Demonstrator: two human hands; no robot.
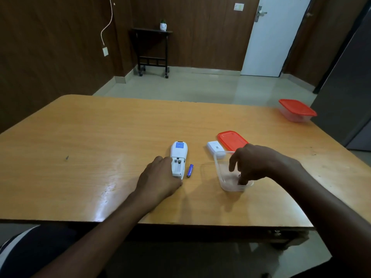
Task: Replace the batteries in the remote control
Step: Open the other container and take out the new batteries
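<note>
The white remote control [178, 158] lies face down on the table [80, 137], battery bay open, gripped at its near end by the left hand [158, 177]. Just right of this grip lies a blue battery [190, 170]. Further right, the right hand [259, 163] reaches into a clear container [218, 169], fingers curled, perhaps pinching something small.

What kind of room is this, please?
Probably a plain room in a home or small office, not a workshop. A wooden table stands on a tiled floor, the walls have dark wood panels, and there is a white door and a small side table with a plant pot.
</note>
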